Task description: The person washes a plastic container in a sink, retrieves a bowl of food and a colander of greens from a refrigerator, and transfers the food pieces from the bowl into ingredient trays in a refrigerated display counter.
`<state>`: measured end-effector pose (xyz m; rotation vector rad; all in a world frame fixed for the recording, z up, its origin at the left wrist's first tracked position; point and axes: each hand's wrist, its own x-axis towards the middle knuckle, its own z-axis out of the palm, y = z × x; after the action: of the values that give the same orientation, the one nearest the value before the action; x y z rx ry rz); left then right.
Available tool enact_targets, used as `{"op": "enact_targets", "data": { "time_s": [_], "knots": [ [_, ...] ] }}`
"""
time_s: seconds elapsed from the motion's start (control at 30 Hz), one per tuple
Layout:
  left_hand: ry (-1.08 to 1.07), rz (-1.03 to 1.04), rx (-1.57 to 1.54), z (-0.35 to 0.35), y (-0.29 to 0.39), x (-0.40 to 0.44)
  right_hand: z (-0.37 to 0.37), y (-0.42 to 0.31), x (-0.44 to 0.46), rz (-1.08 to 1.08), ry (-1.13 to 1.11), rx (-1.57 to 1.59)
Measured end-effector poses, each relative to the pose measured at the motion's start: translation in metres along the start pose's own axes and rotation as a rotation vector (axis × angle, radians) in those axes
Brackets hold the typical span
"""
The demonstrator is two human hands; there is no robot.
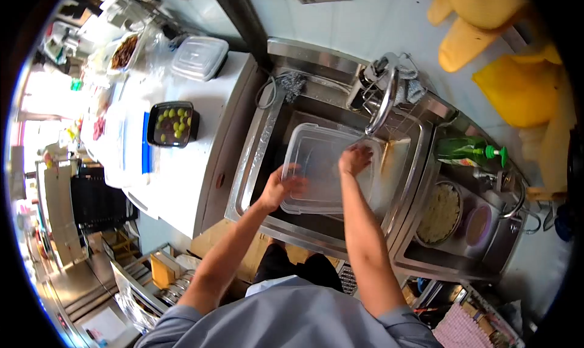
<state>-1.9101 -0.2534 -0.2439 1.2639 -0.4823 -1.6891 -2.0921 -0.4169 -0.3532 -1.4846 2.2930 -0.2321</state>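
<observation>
The translucent rectangular plastic container [325, 193] is positioned over the stainless-steel sink basin [258, 146]. Hands are apart: the left hand [278, 189] grips the container's edge at 9 o'clock; the right hand [353, 160], at 2 o'clock beneath the gooseneck faucet [385, 105], has indeterminate contact.
</observation>
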Motion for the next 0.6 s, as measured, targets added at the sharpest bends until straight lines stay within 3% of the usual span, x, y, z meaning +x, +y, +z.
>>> {"op": "enact_targets", "data": {
  "time_s": [0.07,0.13,0.17,0.23,0.27,0.33,0.4,0.53,0.57,0.6],
  "knots": [
    [0.062,-0.003,0.013,0.014,0.001,0.004,-0.010,-0.032,-0.035,-0.194,-0.115,-0.100],
    [0.087,0.030,0.035,0.016,-0.001,0.016,0.004,-0.041,-0.063,-0.457,0.099,0.265],
    [0.128,0.061,0.054,0.014,-0.001,0.020,0.001,-0.031,-0.068,-0.446,0.108,0.265],
    [0.139,0.048,0.005,0.019,0.020,0.011,-0.034,-0.017,-0.081,-1.010,-0.078,0.313],
    [0.159,0.044,-0.049,0.018,0.030,0.009,-0.049,-0.009,-0.082,-0.996,-0.067,0.317],
    [0.133,0.058,-0.022,0.003,0.014,0.007,-0.067,0.016,-0.073,-1.220,-0.287,0.262],
    [0.146,-0.029,-0.066,0.000,0.011,0.003,-0.057,0.021,-0.051,-1.133,-0.272,0.270],
    [0.158,0.008,-0.060,-0.004,0.010,-0.005,-0.005,0.043,0.006,-0.654,0.050,0.317],
    [0.129,0.045,-0.095,-0.012,0.007,-0.008,0.005,0.056,0.024,-0.618,0.072,0.330],
    [0.171,0.049,-0.091,-0.016,0.007,-0.012,-0.006,0.062,0.030,-0.726,0.043,0.236]
  ]
}}
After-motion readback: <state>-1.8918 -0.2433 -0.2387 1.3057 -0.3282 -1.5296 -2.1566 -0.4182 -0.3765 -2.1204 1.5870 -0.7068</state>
